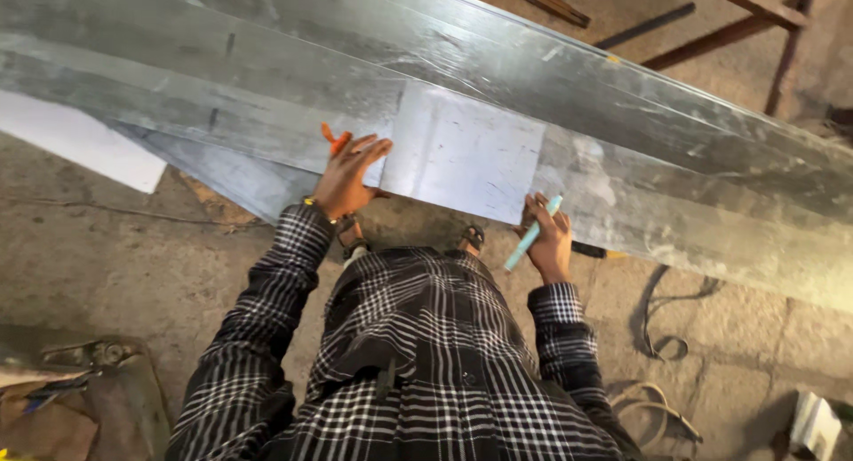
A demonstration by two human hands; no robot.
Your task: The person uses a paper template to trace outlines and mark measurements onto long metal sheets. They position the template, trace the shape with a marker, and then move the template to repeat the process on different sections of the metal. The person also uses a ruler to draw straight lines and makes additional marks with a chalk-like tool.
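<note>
1. looking down from the head camera over a black-and-white checked shirt [426, 354] at long galvanised sheet metal [622, 115] lying across a concrete floor [115, 257].
2. pressing the left hand [348, 175] flat, fingers spread and unclenched, on the near edge of the sheet metal, just left of a smaller rectangular metal piece [466, 154] lying on top of it.
3. showing an orange tool [334, 139] poking out from behind the left hand; whether gripped or only lying there, impossible to tell.
4. clasping a light blue marker [531, 234] in the right hand [549, 241], tip tilted up toward the lower right corner of the rectangular piece, hand sitting at the sheet's near edge.
5. lying on the floor at the right, a dark cable [657, 323]; standing beyond the sheet at top right, a rusty red metal frame [755, 21].
</note>
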